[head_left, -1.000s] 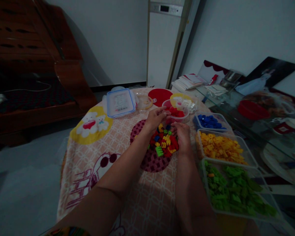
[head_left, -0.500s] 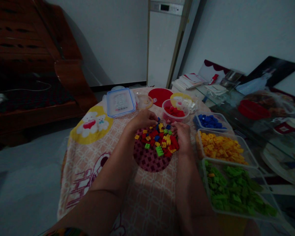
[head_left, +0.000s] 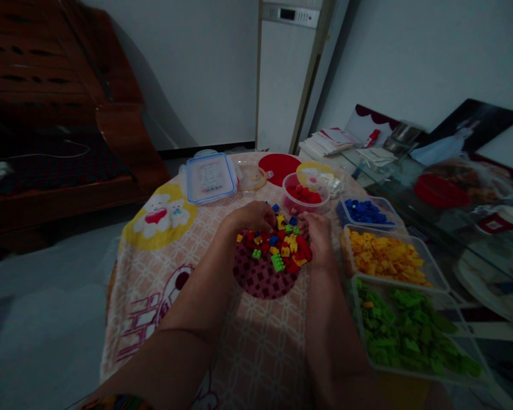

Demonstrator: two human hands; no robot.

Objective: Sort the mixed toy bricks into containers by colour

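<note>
A mixed pile of toy building bricks (head_left: 285, 250) in red, yellow, green and blue lies on a round dark-red checkered patch (head_left: 263, 283) of the tablecloth. My left hand (head_left: 253, 217) bends over the pile's far left part, its fingers curled down among the bricks. Whatever its fingertips pinch is hidden. At the right edge of the pile is my right hand (head_left: 318, 230), fingers curled inward beside green and red bricks. I cannot make out what is in them. Just beyond the hands stands a round clear tub (head_left: 285, 199) with red bricks in it.
On the right, clear boxes hold blue bricks (head_left: 363, 210), yellow bricks (head_left: 385, 259) and green bricks (head_left: 410, 336). A blue-rimmed lid (head_left: 211, 177) and a round clear lid (head_left: 251, 176) lie at the back. A glass shelf with papers (head_left: 331, 140) borders the table's right side.
My left hand has come down and slightly nearer, from the pile's far edge onto its left part. The right hand has hardly moved.
</note>
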